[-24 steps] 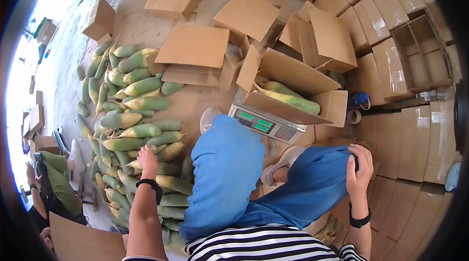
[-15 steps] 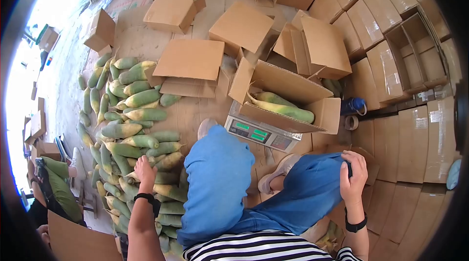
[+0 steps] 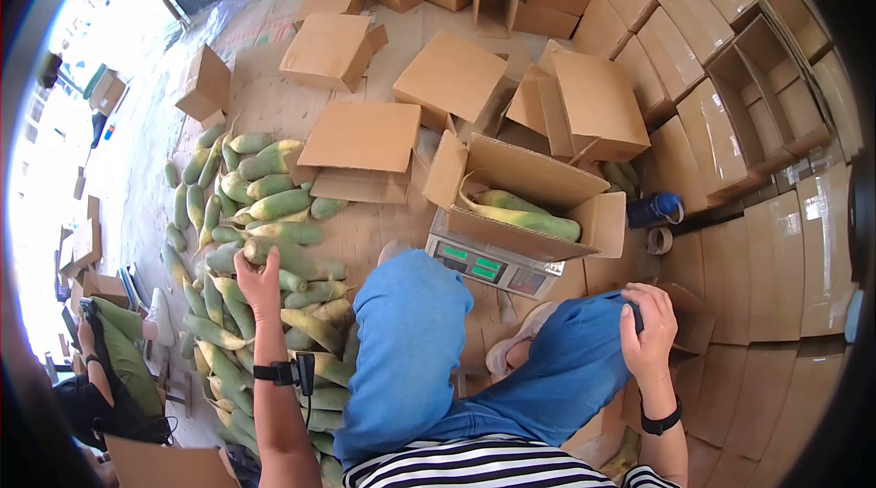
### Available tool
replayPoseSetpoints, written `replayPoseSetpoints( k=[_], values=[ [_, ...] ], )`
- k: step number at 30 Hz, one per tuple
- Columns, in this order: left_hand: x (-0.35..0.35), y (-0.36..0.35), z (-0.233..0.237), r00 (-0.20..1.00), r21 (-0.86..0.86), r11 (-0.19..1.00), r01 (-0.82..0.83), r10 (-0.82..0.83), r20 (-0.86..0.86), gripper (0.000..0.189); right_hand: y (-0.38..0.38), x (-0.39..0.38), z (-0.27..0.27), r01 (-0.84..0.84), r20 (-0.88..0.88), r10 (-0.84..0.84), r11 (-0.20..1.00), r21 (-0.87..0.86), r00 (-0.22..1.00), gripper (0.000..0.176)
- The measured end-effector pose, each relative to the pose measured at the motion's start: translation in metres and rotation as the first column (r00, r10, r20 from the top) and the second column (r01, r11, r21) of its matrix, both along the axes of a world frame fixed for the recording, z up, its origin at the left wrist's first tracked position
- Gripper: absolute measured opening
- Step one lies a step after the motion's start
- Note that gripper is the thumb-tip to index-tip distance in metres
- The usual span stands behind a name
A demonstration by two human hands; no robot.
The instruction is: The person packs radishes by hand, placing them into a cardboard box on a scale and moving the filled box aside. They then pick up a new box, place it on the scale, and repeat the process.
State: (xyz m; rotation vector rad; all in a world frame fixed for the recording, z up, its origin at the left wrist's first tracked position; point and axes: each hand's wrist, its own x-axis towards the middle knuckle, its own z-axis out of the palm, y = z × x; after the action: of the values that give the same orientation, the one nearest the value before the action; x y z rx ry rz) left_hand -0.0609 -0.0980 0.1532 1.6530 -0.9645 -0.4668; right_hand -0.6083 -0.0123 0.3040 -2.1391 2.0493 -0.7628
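Note:
My left hand [image 3: 259, 285] is closed around the end of a green radish [image 3: 301, 262], which lies over a heap of others. These radishes [image 3: 281, 205] are green with pale yellow-white ends and spread across the floor to my left. On my raised knee rests my right hand [image 3: 650, 328], its fingers spread over the blue trousers and holding nothing I can see. In front of me an open cardboard box [image 3: 538, 157] with a few radishes inside [image 3: 518, 216] stands on a digital scale [image 3: 493, 267], its displays lit green.
Several cardboard boxes [image 3: 360, 136] stand beyond the heap. Stacked cartons [image 3: 766, 260] form a wall at right. A blue bottle [image 3: 652, 209] and a tape roll [image 3: 659, 240] sit beside the scale. Another person in green trousers [image 3: 123, 342] sits at far left.
My left hand has moved forward over the heap and taken hold of a radish's end. My right hand stays on the knee. The view has tilted up slightly.

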Motion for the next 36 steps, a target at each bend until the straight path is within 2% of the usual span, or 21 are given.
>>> replayPoseSetpoints(
  k=[1, 4, 8, 9, 11, 14, 15, 17, 18, 20, 21, 23, 24, 25, 26, 27, 28, 29, 30, 32, 36],
  values=[
    [-0.009, -0.005, 0.015, 1.0, -0.006, 1.0, 0.007, -0.007, 0.001, 0.034, 0.001, -0.001, 0.0, 0.003, 0.001, -0.003, 1.0, -0.003, 1.0, 0.015],
    [-0.038, -0.021, 0.053, 0.952, -0.121, 0.992, 0.04, -0.075, -0.296, 0.029, 0.003, -0.003, 0.002, 0.002, 0.005, -0.002, 1.0, -0.005, 1.0, 0.015],
    [-0.082, -0.023, 0.128, 0.95, -0.166, 0.982, 0.089, -0.134, -0.283, 0.029, 0.001, -0.008, 0.004, -0.044, 0.017, 0.043, 0.998, 0.053, 0.999, 0.021],
    [-0.092, -0.022, 0.147, 0.916, -0.261, 0.957, 0.13, -0.216, -0.337, 0.033, -0.002, -0.01, 0.009, -0.033, 0.012, 0.032, 0.998, 0.048, 0.999, 0.021],
    [-0.115, -0.02, 0.182, 0.873, -0.361, 0.918, 0.166, -0.307, -0.38, 0.036, -0.018, -0.006, 0.021, -0.154, 0.089, 0.15, 0.987, 0.039, 0.985, 0.033],
    [-0.152, -0.016, 0.211, 0.675, -0.496, 0.825, 0.272, -0.531, -0.513, 0.047, -0.053, 0.021, 0.072, -0.366, -0.011, 0.366, 0.928, -0.075, 0.93, 0.058],
    [-0.165, -0.014, 0.215, 0.674, -0.502, 0.821, 0.273, -0.536, -0.509, 0.047, -0.063, 0.034, 0.084, -0.428, -0.045, 0.426, 0.897, -0.111, 0.904, 0.064],
    [-0.194, -0.01, 0.223, 0.494, -0.486, 0.786, 0.382, -0.618, -0.612, 0.047, -0.079, 0.055, 0.092, -0.527, -0.05, 0.526, 0.838, -0.138, 0.849, 0.075],
    [-0.207, -0.008, 0.225, 0.495, -0.489, 0.786, 0.379, -0.619, -0.61, 0.047, -0.087, 0.064, 0.091, -0.549, -0.087, 0.543, 0.814, -0.187, 0.835, 0.078],
    [-0.226, -0.007, 0.227, 0.378, -0.449, 0.751, 0.484, -0.642, -0.667, 0.044, -0.098, 0.06, 0.074, -0.549, -0.026, 0.552, 0.821, -0.159, 0.833, 0.08],
    [-0.228, -0.008, 0.228, 0.379, -0.446, 0.755, 0.481, -0.637, -0.671, 0.044, -0.102, 0.058, 0.067, -0.546, 0.041, 0.554, 0.828, -0.126, 0.831, 0.083],
    [-0.229, -0.012, 0.23, 0.471, -0.21, 0.736, 0.643, -0.597, -0.649, 0.054, -0.107, 0.046, 0.06, -0.538, 0.0, 0.543, 0.833, -0.127, 0.84, 0.079],
    [-0.227, -0.011, 0.22, 0.564, -0.168, 0.715, 0.679, -0.654, -0.505, 0.061, -0.11, 0.038, 0.058, -0.512, -0.032, 0.511, 0.858, -0.051, 0.859, 0.078],
    [-0.221, -0.001, 0.21, 0.724, -0.006, 0.747, 0.665, -0.646, -0.24, 0.065, -0.113, 0.031, 0.055, -0.477, -0.067, 0.478, 0.878, 0.021, 0.876, 0.076],
    [-0.214, 0.009, 0.206, 0.694, 0.146, 0.694, 0.705, -0.718, 0.06, 0.063, -0.119, 0.022, 0.049, -0.435, -0.067, 0.446, 0.891, 0.133, 0.893, 0.07],
    [-0.21, 0.018, 0.201, 0.561, 0.304, 0.652, 0.694, -0.755, 0.339, 0.061, -0.126, 0.014, 0.038, -0.429, -0.066, 0.439, 0.894, 0.133, 0.896, 0.07],
    [-0.212, 0.026, 0.195, 0.556, 0.305, 0.647, 0.699, -0.759, 0.338, 0.061, -0.135, 0.005, 0.023, -0.382, -0.128, 0.423, 0.888, 0.256, 0.897, 0.068],
    [-0.216, 0.033, 0.187, 0.372, 0.394, 0.667, 0.632, -0.707, 0.601, 0.058, -0.145, 0.0, 0.008, -0.325, -0.191, 0.415, 0.869, 0.373, 0.889, 0.067],
    [-0.218, 0.035, 0.182, 0.126, 0.453, 0.707, 0.543, -0.603, 0.788, 0.055, -0.155, -0.002, -0.005, -0.323, -0.193, 0.414, 0.87, 0.373, 0.89, 0.067],
    [-0.216, 0.032, 0.174, 0.157, 0.417, 0.717, 0.558, -0.585, 0.796, 0.052, -0.176, -0.001, -0.033, -0.234, -0.232, 0.455, 0.754, 0.614, 0.86, 0.064],
    [-0.211, 0.026, 0.172, 0.204, 0.382, 0.722, 0.577, -0.58, 0.789, 0.048, -0.201, -0.005, -0.098, -0.311, -0.04, 0.42, 0.73, 0.608, 0.907, 0.056]
  ],
)
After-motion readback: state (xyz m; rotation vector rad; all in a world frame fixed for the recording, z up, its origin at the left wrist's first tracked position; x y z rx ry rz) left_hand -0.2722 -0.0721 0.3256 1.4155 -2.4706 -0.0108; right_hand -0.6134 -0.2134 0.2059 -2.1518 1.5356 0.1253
